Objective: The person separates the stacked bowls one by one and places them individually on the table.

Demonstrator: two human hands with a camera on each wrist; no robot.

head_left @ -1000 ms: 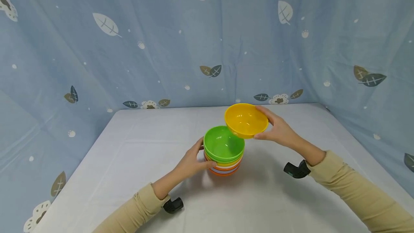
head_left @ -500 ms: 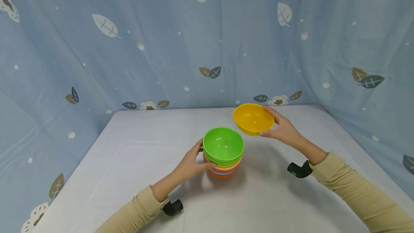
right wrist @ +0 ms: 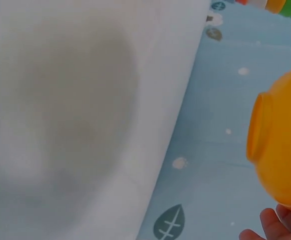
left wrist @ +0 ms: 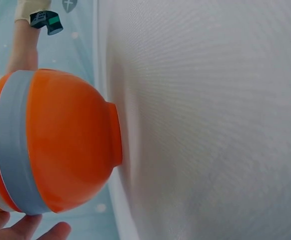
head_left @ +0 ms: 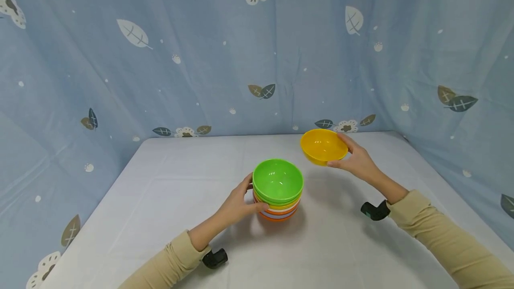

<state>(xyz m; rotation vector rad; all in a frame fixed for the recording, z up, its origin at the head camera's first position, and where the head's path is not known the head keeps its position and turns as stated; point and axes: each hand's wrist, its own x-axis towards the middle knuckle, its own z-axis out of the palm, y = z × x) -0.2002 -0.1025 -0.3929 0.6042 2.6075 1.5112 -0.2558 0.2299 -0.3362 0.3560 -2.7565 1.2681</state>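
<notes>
A yellow bowl (head_left: 321, 146) is held up in the air behind and to the right of a stack of bowls. My right hand (head_left: 357, 162) pinches its right side, thumb at the front and fingers at the back. The right wrist view shows the foot of the yellow bowl (right wrist: 285, 145) from below, well above the cloth. A green bowl (head_left: 278, 182) tops the nested stack. My left hand (head_left: 236, 204) holds the stack from the left, with the thumb across its front. At the bottom is an orange bowl (left wrist: 68, 142), standing on the cloth, with a grey-blue bowl (left wrist: 15, 145) nested inside it.
The stack stands near the middle of a table (head_left: 180, 168) spread with white cloth. A blue curtain (head_left: 201, 57) printed with leaves and flowers hangs behind the table and at both sides. Black wrist cameras show below the left sleeve (head_left: 176, 253) and beside the right sleeve (head_left: 417, 213).
The right hand has carried the yellow bowl to the right, away from over the green bowl's rim. The left hand has stayed on the stack.
</notes>
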